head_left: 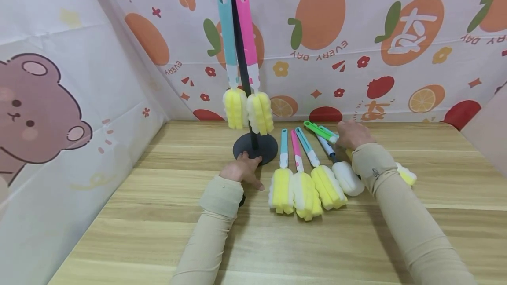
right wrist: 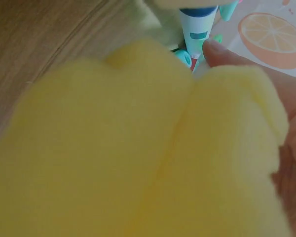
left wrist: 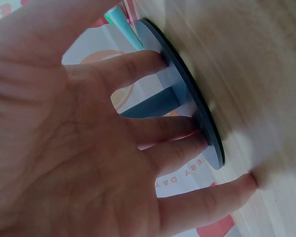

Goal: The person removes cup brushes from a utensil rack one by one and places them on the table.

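Note:
My left hand (head_left: 243,171) rests its straight, spread fingers on the black round base (left wrist: 186,94) of the stand (head_left: 255,140). Two sponge brushes, one blue-handled (head_left: 227,30) and one pink-handled (head_left: 246,30), hang from its top hooks, heads down. To the right, my right hand (head_left: 354,134) holds a green-handled sponge brush (head_left: 322,131) near its white neck, with the thumb beside it. A yellow sponge head (right wrist: 138,148) fills most of the right wrist view and hides most of that hand's fingers.
Beside the base lie a blue-handled brush (head_left: 282,188), a pink-handled brush (head_left: 303,192), another blue-handled brush (head_left: 326,186) and a white-headed brush (head_left: 348,178). A yellow-white sponge head (head_left: 405,175) shows past the right sleeve. A printed cloth (head_left: 356,69) hangs behind the wooden table (head_left: 158,214).

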`<state>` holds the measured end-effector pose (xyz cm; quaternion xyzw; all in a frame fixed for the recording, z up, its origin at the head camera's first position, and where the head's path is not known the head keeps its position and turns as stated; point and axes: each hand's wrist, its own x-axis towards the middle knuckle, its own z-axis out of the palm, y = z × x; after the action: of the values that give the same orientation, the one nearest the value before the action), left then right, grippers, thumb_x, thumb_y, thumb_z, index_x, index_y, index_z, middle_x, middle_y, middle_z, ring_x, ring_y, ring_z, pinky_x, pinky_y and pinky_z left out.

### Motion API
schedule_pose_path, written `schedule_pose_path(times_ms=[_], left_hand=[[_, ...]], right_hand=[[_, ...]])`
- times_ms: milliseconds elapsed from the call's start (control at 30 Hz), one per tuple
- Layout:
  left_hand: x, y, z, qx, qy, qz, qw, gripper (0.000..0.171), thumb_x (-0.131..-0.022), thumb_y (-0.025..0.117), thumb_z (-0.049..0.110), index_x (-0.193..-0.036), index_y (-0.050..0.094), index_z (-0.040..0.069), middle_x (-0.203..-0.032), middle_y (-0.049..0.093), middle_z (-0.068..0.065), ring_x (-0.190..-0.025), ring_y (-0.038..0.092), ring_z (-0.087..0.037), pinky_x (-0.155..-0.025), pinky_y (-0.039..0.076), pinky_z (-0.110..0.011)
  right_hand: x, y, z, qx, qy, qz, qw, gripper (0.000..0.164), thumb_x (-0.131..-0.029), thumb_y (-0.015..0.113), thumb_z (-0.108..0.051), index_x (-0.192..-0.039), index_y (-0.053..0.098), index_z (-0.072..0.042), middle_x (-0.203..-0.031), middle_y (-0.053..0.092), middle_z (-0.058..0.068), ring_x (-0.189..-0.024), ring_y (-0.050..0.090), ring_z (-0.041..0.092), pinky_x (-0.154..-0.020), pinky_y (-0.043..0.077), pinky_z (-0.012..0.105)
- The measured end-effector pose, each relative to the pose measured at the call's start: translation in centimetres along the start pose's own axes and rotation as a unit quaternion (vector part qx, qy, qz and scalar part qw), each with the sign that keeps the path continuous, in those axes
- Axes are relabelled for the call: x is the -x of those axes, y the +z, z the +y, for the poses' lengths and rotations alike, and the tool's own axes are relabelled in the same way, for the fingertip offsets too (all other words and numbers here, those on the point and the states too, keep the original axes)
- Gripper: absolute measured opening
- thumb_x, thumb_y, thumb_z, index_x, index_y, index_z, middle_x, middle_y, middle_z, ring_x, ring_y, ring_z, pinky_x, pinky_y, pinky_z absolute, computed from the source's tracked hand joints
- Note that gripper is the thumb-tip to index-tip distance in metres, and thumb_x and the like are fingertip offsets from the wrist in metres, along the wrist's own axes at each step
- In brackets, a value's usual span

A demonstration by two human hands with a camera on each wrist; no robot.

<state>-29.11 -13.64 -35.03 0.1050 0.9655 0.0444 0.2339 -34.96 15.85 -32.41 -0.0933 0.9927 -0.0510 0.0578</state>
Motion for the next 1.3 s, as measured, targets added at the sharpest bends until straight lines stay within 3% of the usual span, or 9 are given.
schedule_pose_path(times_ms=[333,567,700,1000,1300], left_hand=[[0.1,0.0,0.0,-0.003,0.001,0.001,1.0000,0.092,-0.072,0.072,0.046,-0.144,0.022,0.017,-0.144,0.009,-0.028,-0.130,0.007,-0.038,-0.098,0.028,-0.056],[0.0,0.0,-0.1,0.000,0.003,0.001,1.0000,0.092,-0.072,0.072,0.045,-0.144,0.022,0.017,-0.145,0.008,-0.028,-0.130,0.006,-0.038,-0.099,0.027,-0.055],[0.0,0.0,-0.1,-0.001,0.004,0.002,1.0000,0.092,-0.072,0.072,0.045,-0.144,0.023,0.016,-0.144,0.009,-0.028,-0.130,0.007,-0.039,-0.099,0.028,-0.055],[0.0,0.1,-0.1,0.002,-0.001,-0.001,1.0000,0.091,-0.072,0.072,0.046,-0.143,0.023,0.017,-0.145,0.009,-0.028,-0.130,0.007,-0.038,-0.098,0.028,-0.055],[0.2,0.0,0.0,0.007,-0.003,0.002,1.0000,0.090,-0.072,0.072,0.045,-0.143,0.024,0.018,-0.145,0.009,-0.027,-0.130,0.007,-0.038,-0.098,0.028,-0.056]], right_hand=[[0.0,-0.4,-0.2,-0.006,-0.002,-0.013,1.000,0.025,-0.074,0.073,-0.015,-0.090,0.063,0.001,-0.072,0.058,0.010,-0.064,0.051,0.024,-0.055,0.045,0.032],[0.2,-1.8,-0.4,-0.039,-0.007,-0.020,0.999,0.029,-0.076,0.072,-0.022,-0.089,0.062,0.002,-0.072,0.059,0.011,-0.065,0.051,0.024,-0.056,0.046,0.033],[0.5,-3.0,-0.6,-0.048,-0.022,-0.003,0.999,0.026,-0.078,0.071,-0.024,-0.084,0.064,0.001,-0.069,0.059,0.010,-0.065,0.050,0.024,-0.056,0.046,0.034],[1.1,-4.7,-1.3,-0.076,-0.027,0.052,0.995,0.028,-0.078,0.070,-0.022,-0.092,0.061,0.001,-0.082,0.062,0.014,-0.071,0.053,0.027,-0.060,0.050,0.039],[1.4,-5.8,-1.9,-0.103,-0.061,0.117,0.986,0.022,-0.079,0.069,-0.019,-0.089,0.066,0.000,-0.080,0.064,0.014,-0.069,0.053,0.026,-0.059,0.051,0.037]])
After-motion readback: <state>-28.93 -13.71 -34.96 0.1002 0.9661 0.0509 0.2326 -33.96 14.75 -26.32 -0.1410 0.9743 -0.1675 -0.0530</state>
